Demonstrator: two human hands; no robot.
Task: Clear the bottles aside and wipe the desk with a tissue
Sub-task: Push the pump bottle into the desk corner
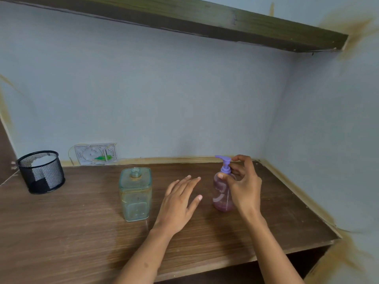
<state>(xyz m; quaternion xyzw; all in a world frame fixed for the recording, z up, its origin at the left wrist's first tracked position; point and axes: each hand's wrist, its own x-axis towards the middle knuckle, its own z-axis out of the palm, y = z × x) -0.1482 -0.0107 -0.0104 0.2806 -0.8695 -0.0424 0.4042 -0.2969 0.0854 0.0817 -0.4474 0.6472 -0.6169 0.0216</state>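
A purple pump bottle [221, 193] with a violet pump head stands upright on the wooden desk [82, 226], right of centre. My right hand [245, 187] grips it at the neck, thumb on the shoulder and fingers curled behind the pump. A square clear glass bottle [135, 194] without a cap stands upright at the middle of the desk. Between the two bottles my left hand [180, 203] hovers flat with straight fingers, holding nothing. A white tissue [41, 161] shows inside the black mesh cup.
A black mesh cup [42, 173] stands at the desk's back left. A wall socket plate [96, 153] sits on the back wall at desk level. Walls close the desk at the back and right. A wooden shelf [205, 21] runs overhead.
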